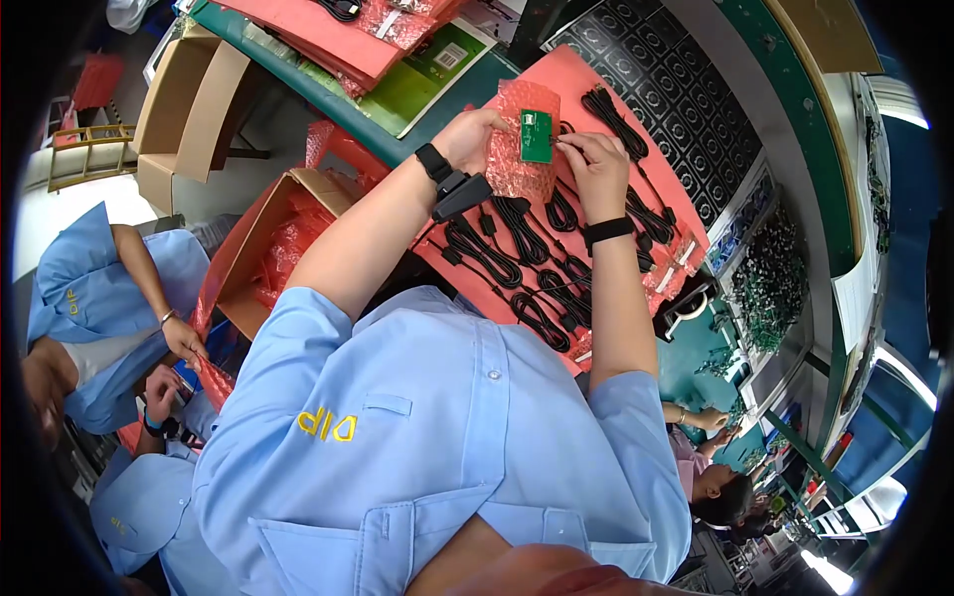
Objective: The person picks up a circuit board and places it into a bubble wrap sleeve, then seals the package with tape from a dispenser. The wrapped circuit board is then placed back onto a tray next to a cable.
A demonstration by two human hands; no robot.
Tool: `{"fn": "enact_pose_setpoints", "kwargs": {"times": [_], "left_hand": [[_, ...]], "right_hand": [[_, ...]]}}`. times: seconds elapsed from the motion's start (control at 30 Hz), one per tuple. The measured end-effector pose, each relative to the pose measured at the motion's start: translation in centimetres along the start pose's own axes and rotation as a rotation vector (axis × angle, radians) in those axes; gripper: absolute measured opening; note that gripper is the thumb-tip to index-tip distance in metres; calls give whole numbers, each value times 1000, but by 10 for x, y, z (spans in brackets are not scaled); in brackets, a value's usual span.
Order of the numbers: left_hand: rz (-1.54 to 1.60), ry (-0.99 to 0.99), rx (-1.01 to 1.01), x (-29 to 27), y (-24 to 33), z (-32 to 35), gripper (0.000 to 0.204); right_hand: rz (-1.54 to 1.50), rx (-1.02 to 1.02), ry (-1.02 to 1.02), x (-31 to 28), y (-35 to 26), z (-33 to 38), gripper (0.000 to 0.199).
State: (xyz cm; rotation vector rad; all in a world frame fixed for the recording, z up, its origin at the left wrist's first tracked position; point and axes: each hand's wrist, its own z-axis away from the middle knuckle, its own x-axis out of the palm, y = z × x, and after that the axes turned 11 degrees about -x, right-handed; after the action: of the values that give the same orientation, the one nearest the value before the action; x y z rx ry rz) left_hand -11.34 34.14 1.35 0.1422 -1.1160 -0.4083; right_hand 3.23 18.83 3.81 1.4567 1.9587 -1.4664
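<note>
A green circuit board (538, 147) with a small white patch lies against a pink bubble-wrap bag (519, 184). My left hand (469, 137) is closed on the left side of the bag. At the board's right edge, the fingertips of my right hand (600, 171) are pinched together. A small dark piece shows at those fingertips, too small to name for certain. Beneath both hands, several coiled black cables (481, 253) with plugs are spread over a pink foam sheet (636, 99).
Left of me stands an open cardboard box (260, 233) holding pink bubble wrap. Stacked pink sheets (348, 40) lie on the green table at the back. A black tray (646, 84) with a grid of round parts is at the back right. Co-workers (129, 308) are close on my left.
</note>
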Motion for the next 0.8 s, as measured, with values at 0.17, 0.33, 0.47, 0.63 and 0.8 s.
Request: {"fn": "enact_pose_setpoints", "kwargs": {"times": [0.17, 0.33, 0.47, 0.63, 0.8], "left_hand": [[-9, -33, 64, 10, 1, 4, 34], [-289, 260, 132, 30, -3, 1, 28], [-330, 324, 132, 22, 5, -3, 30], [-360, 283, 40, 13, 9, -3, 33], [-196, 180, 94, 43, 0, 5, 36]], "right_hand": [[102, -24, -22, 0, -1, 2, 10], [100, -1, -20, 1, 0, 2, 9], [63, -32, 60, 1, -4, 1, 8], [-5, -175, -59, -11, -15, 2, 27], [-691, 268, -267, 9, 15, -11, 46]]}}
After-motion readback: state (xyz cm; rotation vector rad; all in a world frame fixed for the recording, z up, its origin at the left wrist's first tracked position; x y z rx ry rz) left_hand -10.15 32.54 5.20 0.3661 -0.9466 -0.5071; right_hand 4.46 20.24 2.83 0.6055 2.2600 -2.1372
